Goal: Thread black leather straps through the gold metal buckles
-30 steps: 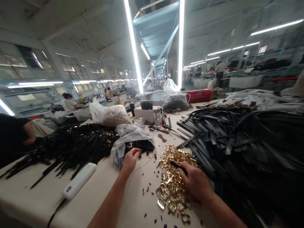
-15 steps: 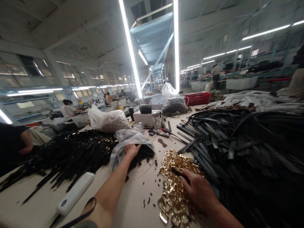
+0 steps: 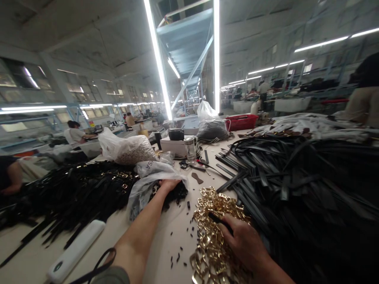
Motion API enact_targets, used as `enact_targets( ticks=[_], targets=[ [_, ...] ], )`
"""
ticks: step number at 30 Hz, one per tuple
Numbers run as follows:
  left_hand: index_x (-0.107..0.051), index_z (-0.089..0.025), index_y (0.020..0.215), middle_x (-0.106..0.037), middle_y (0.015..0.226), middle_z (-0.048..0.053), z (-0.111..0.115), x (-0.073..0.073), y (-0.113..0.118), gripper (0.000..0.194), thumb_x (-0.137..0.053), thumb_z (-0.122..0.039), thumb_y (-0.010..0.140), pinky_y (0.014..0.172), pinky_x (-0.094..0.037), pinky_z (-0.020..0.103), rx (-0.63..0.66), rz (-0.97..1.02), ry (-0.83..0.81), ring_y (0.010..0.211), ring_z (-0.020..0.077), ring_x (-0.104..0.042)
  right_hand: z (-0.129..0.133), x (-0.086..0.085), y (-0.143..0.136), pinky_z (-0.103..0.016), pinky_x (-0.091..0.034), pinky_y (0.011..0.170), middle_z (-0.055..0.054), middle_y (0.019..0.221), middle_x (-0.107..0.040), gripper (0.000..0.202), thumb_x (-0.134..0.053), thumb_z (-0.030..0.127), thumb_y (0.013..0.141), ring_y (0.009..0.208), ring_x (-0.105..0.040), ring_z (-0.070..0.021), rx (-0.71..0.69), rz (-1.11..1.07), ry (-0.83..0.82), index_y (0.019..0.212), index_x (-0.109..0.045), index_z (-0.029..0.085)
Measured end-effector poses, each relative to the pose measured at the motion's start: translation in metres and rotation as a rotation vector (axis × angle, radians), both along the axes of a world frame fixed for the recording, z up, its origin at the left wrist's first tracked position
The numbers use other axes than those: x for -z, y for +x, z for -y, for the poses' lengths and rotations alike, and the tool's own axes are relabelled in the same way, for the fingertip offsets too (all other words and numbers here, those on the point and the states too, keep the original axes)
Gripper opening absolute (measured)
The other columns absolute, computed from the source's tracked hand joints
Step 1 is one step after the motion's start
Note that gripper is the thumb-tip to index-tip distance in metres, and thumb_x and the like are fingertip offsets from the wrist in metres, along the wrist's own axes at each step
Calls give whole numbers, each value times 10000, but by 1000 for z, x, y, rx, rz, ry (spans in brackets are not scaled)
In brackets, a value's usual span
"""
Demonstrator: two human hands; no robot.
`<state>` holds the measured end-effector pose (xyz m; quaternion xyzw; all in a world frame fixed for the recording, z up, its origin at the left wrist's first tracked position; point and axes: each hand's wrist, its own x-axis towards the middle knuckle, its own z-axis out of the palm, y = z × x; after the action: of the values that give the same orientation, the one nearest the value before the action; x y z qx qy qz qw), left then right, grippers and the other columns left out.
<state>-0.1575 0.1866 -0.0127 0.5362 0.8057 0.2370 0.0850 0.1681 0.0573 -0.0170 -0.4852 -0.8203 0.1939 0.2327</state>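
My left hand (image 3: 169, 184) reaches into the mouth of a clear plastic bag (image 3: 142, 191), on a heap of small black pieces (image 3: 180, 191). Its fingertips are hidden among them, so their grip cannot be made out. Closed around a black strap (image 3: 217, 219), my right hand (image 3: 244, 238) rests over a pile of gold metal buckles (image 3: 207, 232). The strap's end points left across the buckles. A few loose black bits (image 3: 178, 258) lie on the pale table (image 3: 161, 252) between my arms.
A large heap of black straps (image 3: 281, 173) covers the right side. Black straps with gold buckles (image 3: 89, 189) lie left, behind a white handheld device (image 3: 78, 250). Farther back stand a glass jar (image 3: 191, 150), a filled plastic bag (image 3: 127, 148) and a red basket (image 3: 241, 122). Other people work around.
The view has shifted slightly, moving most things left. My left hand has gone a little farther right within the bag mouth. My right hand keeps the strap over the buckles.
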Motion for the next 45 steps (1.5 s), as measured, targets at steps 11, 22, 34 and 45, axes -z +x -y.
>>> enact_targets(
  ticks=[11, 22, 34, 45],
  targets=[
    [-717, -197, 882, -698, 1006, 91, 83, -13, -6, 290, -573, -426, 778, 889, -426, 346, 404, -107, -108, 962, 277, -608, 3, -12, -2, -245, -294, 580, -15, 746, -676, 165, -508, 319, 882, 655, -598, -153, 65, 53, 35, 844, -628, 212],
    [-656, -198, 763, -665, 797, 34, 183, -33, 53, 138, -577, -306, 799, 734, -437, 283, 557, -25, 42, 762, 184, -597, 6, -13, -3, -250, -269, 563, -22, 731, -669, 176, -513, 337, 886, 639, -579, -153, 79, 103, 67, 832, -622, 210],
    [-659, -186, 719, -606, 748, -7, 206, -19, 102, 52, -636, -232, 720, 603, -383, 219, 691, 122, -215, 685, 132, -544, 5, -9, -3, -250, -271, 568, -12, 733, -670, 174, -507, 344, 891, 643, -591, -149, 74, 108, 97, 856, -621, 218],
    [-698, -182, 780, -626, 657, -14, 198, -15, 104, 174, -568, -163, 665, 532, -372, 226, 621, 365, -156, 565, 117, -518, 6, -13, -2, -252, -291, 579, -21, 731, -664, 178, -497, 321, 881, 650, -585, -156, 47, 45, 74, 833, -624, 206]
  ],
)
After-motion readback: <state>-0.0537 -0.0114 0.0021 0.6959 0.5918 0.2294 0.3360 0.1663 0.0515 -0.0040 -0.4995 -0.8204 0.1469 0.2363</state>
